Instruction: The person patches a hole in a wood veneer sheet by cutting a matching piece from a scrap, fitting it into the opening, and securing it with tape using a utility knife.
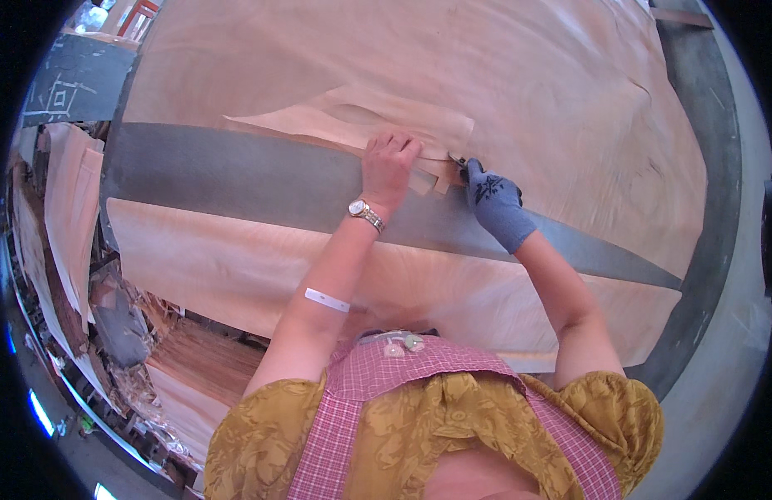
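My bare left hand [390, 167], with a watch [366, 214] at the wrist, presses its bent, closed fingers onto a loose strip of thin wood veneer [319, 125]. To its right, my right hand [496, 200] wears a blue-grey glove with dark marks. Its fingers are wrapped round a small knife [458, 158], mostly hidden by the glove, with the tip at the strip's right end. Small veneer offcuts [423, 180] lie between the hands. Under the strip spreads a large veneer sheet [553, 92]. A narrower veneer sheet [261, 258] lies nearer to me.
A dark grey tabletop [236, 167] shows between the sheets and along the right edge. On the left, veneer pieces [73, 183] and scraps [161, 312] are piled below the table edge. A dark board [77, 79] with chalk-like marks sits at the far left.
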`<action>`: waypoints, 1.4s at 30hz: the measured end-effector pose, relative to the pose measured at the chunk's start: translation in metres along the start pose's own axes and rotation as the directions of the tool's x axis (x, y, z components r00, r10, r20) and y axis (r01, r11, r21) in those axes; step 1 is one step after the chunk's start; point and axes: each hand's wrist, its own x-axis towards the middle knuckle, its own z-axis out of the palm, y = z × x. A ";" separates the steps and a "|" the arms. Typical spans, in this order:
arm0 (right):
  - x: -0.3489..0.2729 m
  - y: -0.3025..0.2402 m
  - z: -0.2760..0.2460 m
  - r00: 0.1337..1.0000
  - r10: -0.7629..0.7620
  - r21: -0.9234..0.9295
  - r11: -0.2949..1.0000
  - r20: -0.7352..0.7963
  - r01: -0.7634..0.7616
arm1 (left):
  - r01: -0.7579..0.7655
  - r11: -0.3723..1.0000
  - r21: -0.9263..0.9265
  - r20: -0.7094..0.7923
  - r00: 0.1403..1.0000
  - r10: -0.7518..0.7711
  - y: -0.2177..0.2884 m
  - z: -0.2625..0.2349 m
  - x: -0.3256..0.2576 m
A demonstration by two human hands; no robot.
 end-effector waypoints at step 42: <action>0.009 -0.037 0.005 0.899 0.136 0.779 0.563 -0.417 0.276 | -0.144 0.984 -0.107 0.428 0.886 0.177 0.007 -0.102 -0.002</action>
